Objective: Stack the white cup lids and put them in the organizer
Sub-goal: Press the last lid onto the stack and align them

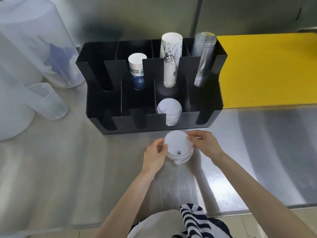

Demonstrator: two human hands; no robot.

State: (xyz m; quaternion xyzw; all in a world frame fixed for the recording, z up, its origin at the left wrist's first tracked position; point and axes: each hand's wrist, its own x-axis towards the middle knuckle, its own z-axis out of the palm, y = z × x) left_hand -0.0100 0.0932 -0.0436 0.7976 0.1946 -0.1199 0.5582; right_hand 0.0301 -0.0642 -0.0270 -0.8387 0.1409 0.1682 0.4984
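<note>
— What do the hands grip?
— Left hand (pixel 155 152) and right hand (pixel 204 145) pinch a stack of white cup lids (pixel 178 147) between them.
— And the black organizer (pixel 96 107)?
— Just beyond the fingertips, more lids (pixel 169 109) inside.

In the black organizer (pixel 151 115), the short blue-and-white cup stack (pixel 136 71) left of the tall illustrated cups (pixel 170 60) bears a band of characters, too blurred to read. Nothing else carries lettering.
</note>
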